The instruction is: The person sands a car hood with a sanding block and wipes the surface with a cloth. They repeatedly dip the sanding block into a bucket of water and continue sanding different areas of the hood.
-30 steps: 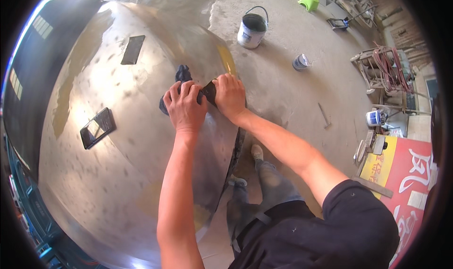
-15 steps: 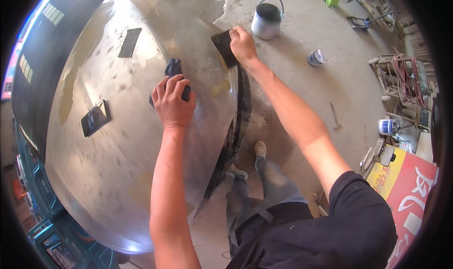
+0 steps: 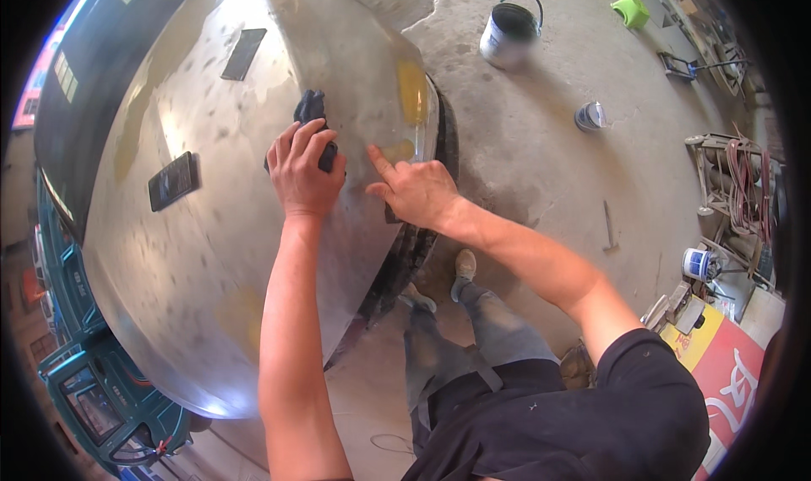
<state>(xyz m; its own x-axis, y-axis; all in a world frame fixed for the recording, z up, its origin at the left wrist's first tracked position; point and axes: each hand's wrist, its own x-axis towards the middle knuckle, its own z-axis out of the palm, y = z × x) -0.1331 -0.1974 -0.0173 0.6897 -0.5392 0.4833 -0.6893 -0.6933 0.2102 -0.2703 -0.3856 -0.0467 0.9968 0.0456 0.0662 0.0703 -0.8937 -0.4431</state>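
A bare-metal car hood (image 3: 228, 253) with dull spots and yellowish filler patches lies under both my hands. My left hand (image 3: 306, 167) is closed over a crumpled dark cloth (image 3: 311, 107), pressed against the metal. To its right, near the hood's edge, my right hand (image 3: 418, 192) reaches out its index finger and thumb toward the surface, its other fingers curled. A corner of a dark sheet, looking like sandpaper (image 3: 391, 215), peeks out beneath that hand; the rest is hidden. Farther left on the hood are a black phone (image 3: 173, 181) and a dark rectangular strip (image 3: 244, 54).
A bucket (image 3: 510, 35) and a smaller pail (image 3: 590, 117) stand on the concrete floor beyond the hood. A hammer (image 3: 609, 226) lies to the right. Rusty equipment with a hose (image 3: 748, 190) lines the right side; teal tool cases (image 3: 106, 396) sit lower left.
My right hand has come nearer and left from the hood's far edge, turning so the index finger extends and the dark sheet is mostly covered. My left hand stays on the cloth.
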